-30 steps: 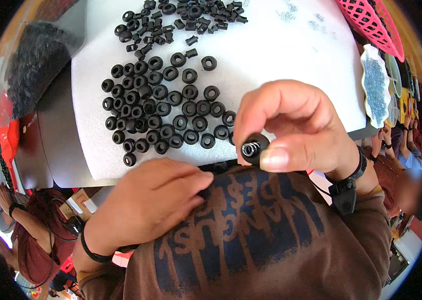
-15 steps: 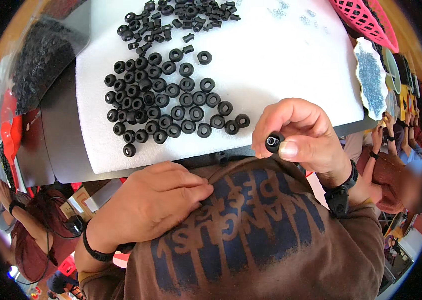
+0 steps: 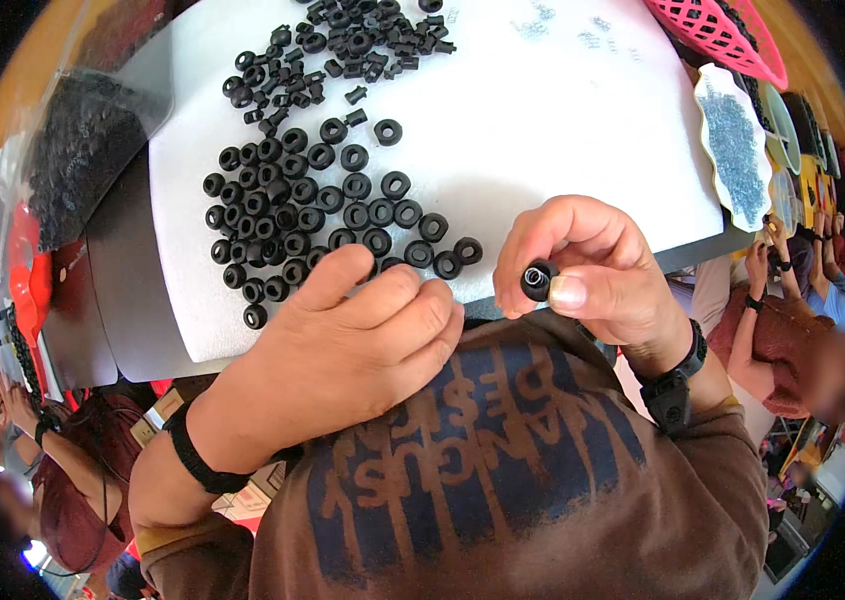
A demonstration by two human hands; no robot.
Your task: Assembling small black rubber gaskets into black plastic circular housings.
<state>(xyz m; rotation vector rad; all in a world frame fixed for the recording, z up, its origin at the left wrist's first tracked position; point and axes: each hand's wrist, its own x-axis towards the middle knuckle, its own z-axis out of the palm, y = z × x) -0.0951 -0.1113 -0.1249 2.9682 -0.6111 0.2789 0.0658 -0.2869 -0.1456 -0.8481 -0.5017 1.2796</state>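
Note:
My right hand is raised by the mat's near edge. Its thumb and a bent finger pinch a round black ring, and a small coiled metal spring shows inside the ring's hole. To its left, my left hand is held back-up in front of my shirt, beside the nearest loose rings. Its fingers are curled downward, their tips hidden, so whatever they hold cannot be made out. Many loose black rings lie on the white foam mat.
Small black spool-shaped pieces are heaped at the mat's far side. At right stand a scalloped tray of tiny silvery parts and a pink basket. A clear bin of black pieces and a red scoop are at left. Other people sit on both sides.
My left hand has moved up and right from my shirt, over the mat's near edge, covering some rings. My right hand still holds the ring and has shifted slightly left.

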